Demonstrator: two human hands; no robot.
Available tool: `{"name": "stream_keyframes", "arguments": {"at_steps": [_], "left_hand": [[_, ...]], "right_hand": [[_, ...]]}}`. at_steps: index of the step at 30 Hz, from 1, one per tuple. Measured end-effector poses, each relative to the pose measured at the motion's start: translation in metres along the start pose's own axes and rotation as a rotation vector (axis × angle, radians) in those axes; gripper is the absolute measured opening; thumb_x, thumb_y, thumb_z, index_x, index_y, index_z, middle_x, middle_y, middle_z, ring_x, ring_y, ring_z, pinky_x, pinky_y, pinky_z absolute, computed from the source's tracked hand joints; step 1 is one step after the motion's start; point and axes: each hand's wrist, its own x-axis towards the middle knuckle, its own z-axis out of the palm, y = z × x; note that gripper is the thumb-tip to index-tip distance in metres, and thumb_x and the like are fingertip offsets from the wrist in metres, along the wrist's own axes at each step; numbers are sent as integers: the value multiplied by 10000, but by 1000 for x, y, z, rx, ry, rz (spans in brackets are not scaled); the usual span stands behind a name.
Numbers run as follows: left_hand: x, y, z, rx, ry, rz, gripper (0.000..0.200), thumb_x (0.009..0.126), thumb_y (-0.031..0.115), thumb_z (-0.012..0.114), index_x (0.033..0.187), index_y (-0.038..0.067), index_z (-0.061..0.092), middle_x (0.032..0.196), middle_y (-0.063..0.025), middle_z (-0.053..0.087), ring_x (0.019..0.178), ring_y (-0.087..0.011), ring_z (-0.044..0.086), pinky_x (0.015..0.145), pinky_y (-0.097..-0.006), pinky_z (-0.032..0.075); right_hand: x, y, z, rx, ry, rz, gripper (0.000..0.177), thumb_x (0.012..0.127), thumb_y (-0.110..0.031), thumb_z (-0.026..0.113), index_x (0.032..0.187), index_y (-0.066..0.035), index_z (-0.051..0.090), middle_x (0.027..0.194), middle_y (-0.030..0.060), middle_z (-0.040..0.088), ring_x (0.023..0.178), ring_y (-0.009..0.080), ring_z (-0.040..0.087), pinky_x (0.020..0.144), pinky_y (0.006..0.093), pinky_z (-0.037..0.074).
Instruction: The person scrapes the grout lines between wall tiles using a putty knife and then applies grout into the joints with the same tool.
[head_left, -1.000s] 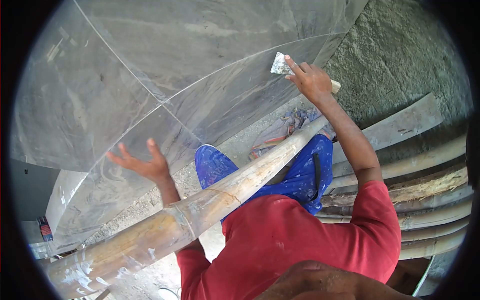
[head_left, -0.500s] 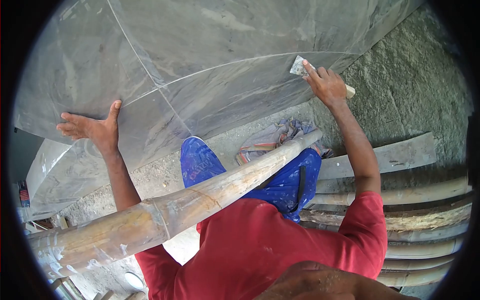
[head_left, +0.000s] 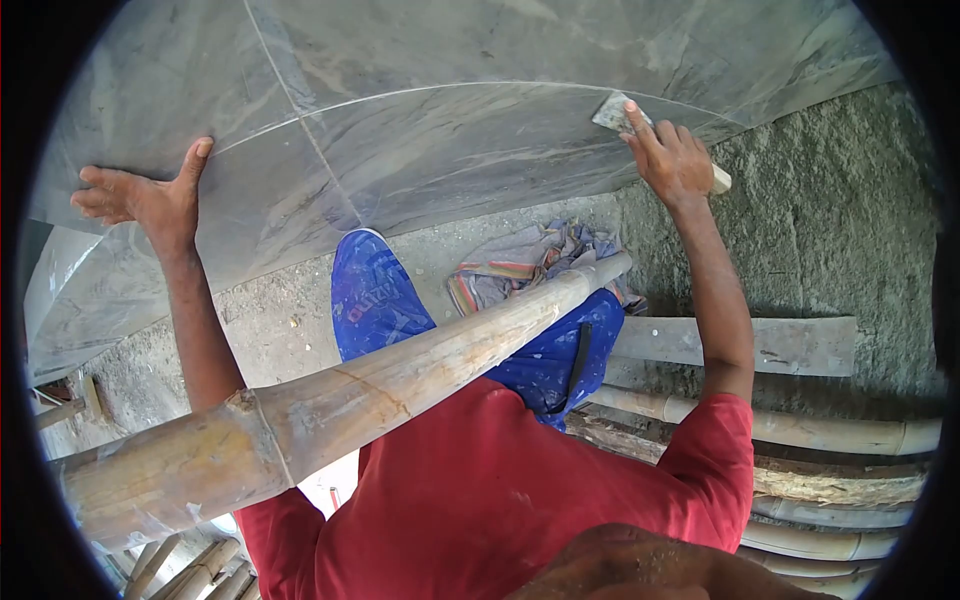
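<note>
Holding the scraper [head_left: 610, 113] by its handle, the right hand [head_left: 680, 170] is curled in a snug grip, with one finger [head_left: 637, 122] stretched out over the flat blade. The scraper is up against the grey tiles [head_left: 450, 150], far over on the right, just beside the thin pale line [head_left: 430, 88] that bends across them. The pale end of the handle [head_left: 721, 179] pokes out past the hand.

The left hand [head_left: 150, 205] is well apart from the scraper, on the other side of the tiles. Its grip is let go: it holds nothing, and its fingers and thumb are spread wide. It was up in the air a moment ago, and now it seems to lean on the tiles. That may help the person stay steady while the right hand keeps the blade close to the line.

A fat pole [head_left: 330, 415] slants across, over the person's left arm and blue trousers [head_left: 375, 295]. Near its thin end, a crumpled cloth [head_left: 520, 262] lies on the dusty floor [head_left: 285, 320]. To the right are a flat board [head_left: 800, 345] and some long poles [head_left: 850, 433], side by side, near rough grey ground [head_left: 830, 210].
</note>
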Motion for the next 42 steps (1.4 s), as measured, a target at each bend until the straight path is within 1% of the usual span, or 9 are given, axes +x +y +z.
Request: {"name": "stream_keyframes", "arguments": {"at_steps": [2, 13, 15, 30, 36, 39, 40, 41, 42], "left_hand": [[0, -3, 1, -10, -6, -9, 1624, 621, 791, 809, 1532, 42, -307, 1507, -456, -308, 1401, -576, -358, 1084, -759, -140], [0, -2, 2, 0, 1, 12, 1607, 634, 802, 790, 1532, 48, -308, 1501, -457, -317, 1388, -611, -343, 1079, -778, -120], [0, -2, 0, 13, 21, 15, 1599, 634, 816, 778, 1536, 46, -296, 1500, -470, -299, 1394, -623, -322, 1088, -778, -106], [-1, 2, 1, 7, 20, 4, 1592, 638, 822, 769, 1539, 60, -300, 1513, -447, -310, 1414, -590, -325, 1099, -767, -108], [-1, 1, 3, -9, 36, 19, 1586, 636, 806, 786, 1547, 99, -304, 1524, -427, -321, 1423, -569, -332, 1098, -763, -119], [0, 2, 2, -43, 37, 30, 1597, 626, 804, 794, 1548, 115, -313, 1524, -416, -330, 1401, -585, -353, 1070, -780, -140], [0, 3, 2, -45, 38, 24, 1597, 621, 803, 798, 1552, 119, -307, 1528, -413, -326, 1407, -579, -347, 1073, -778, -137], [-1, 2, 2, -43, 40, 19, 1598, 617, 802, 801, 1556, 123, -301, 1532, -409, -322, 1414, -573, -342, 1076, -776, -135], [-1, 2, 3, -33, 43, 26, 1598, 617, 802, 801, 1556, 123, -301, 1532, -409, -322, 1414, -573, -342, 1076, -776, -135]], "right_hand": [[8, -8, -7, 30, 27, -35, 664, 880, -421, 738, 1499, -394, 499, 764, -38, 491, 630, 155, 555, 526, 335, 504], [8, -10, -10, 45, 54, -34, 680, 873, -388, 742, 1504, -391, 490, 771, -39, 495, 647, 148, 560, 542, 335, 510], [1, 3, -10, 13, 0, -21, 661, 880, -375, 749, 1496, -346, 513, 771, -30, 500, 655, 155, 563, 555, 320, 504], [-2, 6, -10, -4, -11, -15, 613, 915, -382, 698, 1494, -385, 499, 771, -35, 514, 649, 158, 561, 546, 330, 510], [32, -50, -17, 73, 51, -106, 636, 873, -407, 741, 1473, -353, 535, 773, -40, 515, 641, 146, 551, 543, 314, 505], [45, -91, -36, 222, 88, -40, 648, 875, -408, 738, 1482, -349, 522, 768, -33, 498, 639, 161, 554, 546, 324, 508], [45, -98, -43, 301, 74, -6, 688, 873, -401, 753, 1503, -280, 505, 804, -27, 586, 616, 174, 571, 550, 323, 501], [41, -105, -52, 305, 80, -1, 688, 873, -401, 753, 1503, -280, 505, 804, -27, 586, 616, 174, 571, 550, 323, 501], [36, -111, -61, 514, 29, 241, 701, 877, -380, 762, 1510, -238, 496, 837, 2, 637, 601, 185, 579, 548, 314, 491]]}}
